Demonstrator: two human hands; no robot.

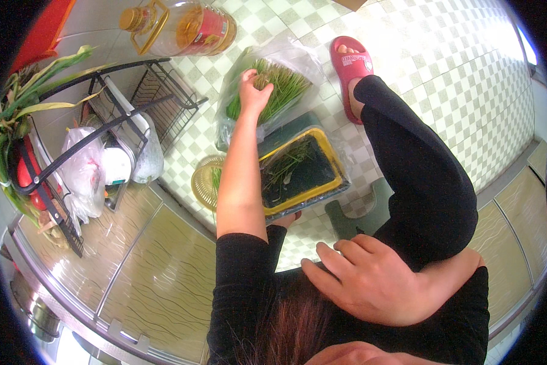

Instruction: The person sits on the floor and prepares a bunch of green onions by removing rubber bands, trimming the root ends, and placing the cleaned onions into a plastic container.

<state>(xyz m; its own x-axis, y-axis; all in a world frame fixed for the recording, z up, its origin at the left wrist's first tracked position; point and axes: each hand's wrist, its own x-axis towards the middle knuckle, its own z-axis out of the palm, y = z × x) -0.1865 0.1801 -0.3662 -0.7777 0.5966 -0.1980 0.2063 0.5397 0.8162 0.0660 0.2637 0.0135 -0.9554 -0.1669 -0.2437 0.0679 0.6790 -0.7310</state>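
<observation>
My left hand (255, 93) reaches into a clear plastic bag (296, 52) full of thin green chive-like stalks (284, 84). Its thumb and fingers curve around some of the brownish ends, but whether they grip is unclear. Below the bag stands a trash bin with a yellow rim (332, 155), lined with dark plastic and holding a few green scraps (291, 164). Partly behind my left forearm is a yellow slotted basket (202, 185) with some green strands. My right hand (369, 278) rests by my bent leg, fingers apart, holding nothing.
A large oil bottle (196, 29) stands at the upper left. A black wire rack (118, 118) with vegetables and plastic bags is beside cabinet doors (159, 273). My foot in a red slipper (353, 77) and a grey-green plastic piece (360, 214) are right of the bin.
</observation>
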